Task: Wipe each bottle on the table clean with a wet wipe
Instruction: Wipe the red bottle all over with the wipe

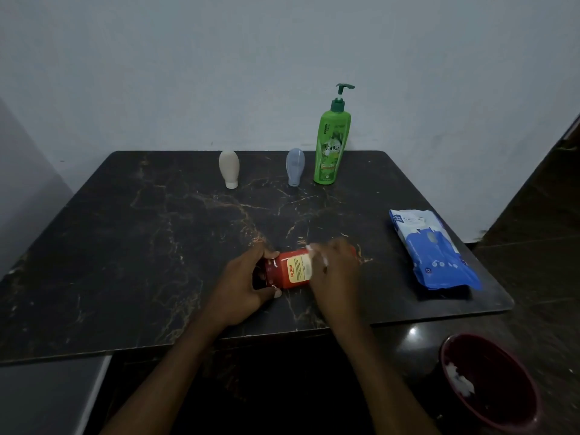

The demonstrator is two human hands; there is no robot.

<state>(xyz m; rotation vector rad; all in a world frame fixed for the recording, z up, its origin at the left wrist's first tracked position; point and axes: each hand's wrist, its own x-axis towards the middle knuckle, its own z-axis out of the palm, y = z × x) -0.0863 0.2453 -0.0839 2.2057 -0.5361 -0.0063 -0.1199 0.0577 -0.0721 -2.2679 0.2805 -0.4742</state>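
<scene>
Supervisor: Table first. How did the job stand on the dark, marble-veined table (pixel 125 246)?

Observer: Four bottles were on it and only one was in hand. Nothing on their surfaces told me wiped from unwiped, so I judged most of the work was left.

Supervisor: Any used wipes?

Observer: On the floor at the right, the dark red round bin (pixel 508 390) held a crumpled white scrap (pixel 461 379), possibly a spent wipe. The blue-and-white soft pack of wet wipes (pixel 436 249) lay on the table's right side.

Supervisor: The bottles?

Observer: The tall green pump bottle (pixel 331 146) stood at the back. The pale blue squeeze bottle (pixel 295 166) was just beside it and the beige squeeze bottle (pixel 229 167) further left, both upended on their caps, with no hand near. The red bottle with a yellow label (pixel 288 273) lay on its side at front centre.

Supervisor: Hands?

Observer: The left hand (pixel 241 287) had fingers and thumb curled round that bottle's left end. The right hand (pixel 335 271) had its fingers closed on the white wet wipe (pixel 310 254), pressed against the bottle's other end.
</scene>
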